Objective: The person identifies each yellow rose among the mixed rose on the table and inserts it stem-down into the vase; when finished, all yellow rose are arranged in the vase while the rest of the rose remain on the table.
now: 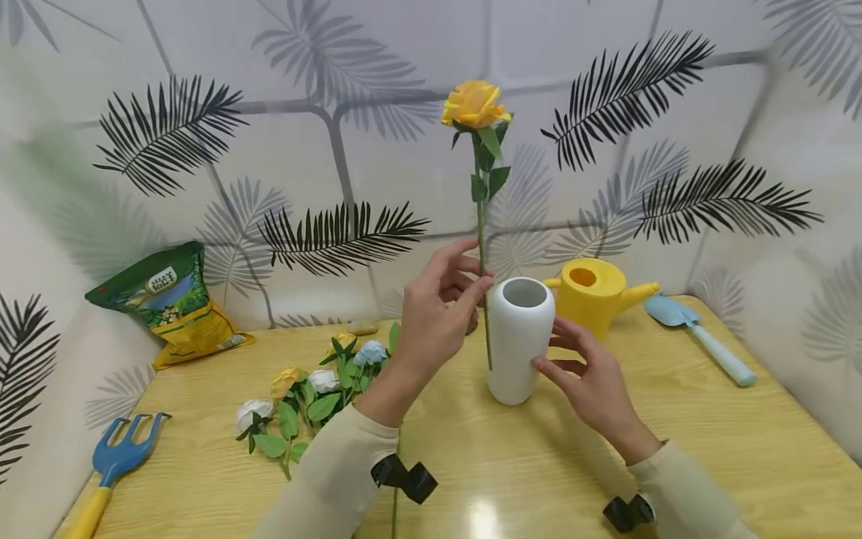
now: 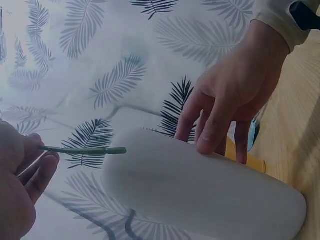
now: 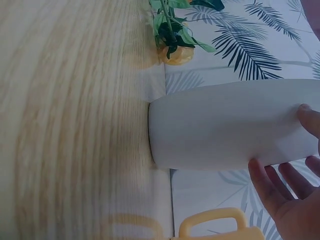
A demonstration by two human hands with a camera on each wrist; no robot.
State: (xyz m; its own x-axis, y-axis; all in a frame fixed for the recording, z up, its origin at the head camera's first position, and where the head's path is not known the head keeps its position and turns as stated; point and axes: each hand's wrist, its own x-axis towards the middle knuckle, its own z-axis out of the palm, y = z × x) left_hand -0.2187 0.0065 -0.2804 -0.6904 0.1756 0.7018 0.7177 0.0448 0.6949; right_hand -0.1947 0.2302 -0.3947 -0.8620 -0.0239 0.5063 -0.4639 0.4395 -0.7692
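- Light wooden table (image 1: 707, 449), set against a leaf-patterned wall.
- White vase (image 1: 517, 352) stood upright near the middle.
- Yellow watering can (image 1: 595, 292) placed just behind it; blue trowel (image 1: 700, 338) laid to the right.
- Loose roses (image 1: 306, 397) (white, yellow, pale blue) heaped left of centre.
- Blue hand rake (image 1: 117, 457) at the left edge; green-and-yellow bag (image 1: 168, 303) propped at the back left.

Home hobby corner: leaf wallpaper (image 1: 323, 112), wooden table (image 1: 673, 449), gardening tools (image 1: 114, 460).

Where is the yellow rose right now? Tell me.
In the head view the yellow rose stands upright mid-frame, its stem pinched by the left hand just left of the white vase.
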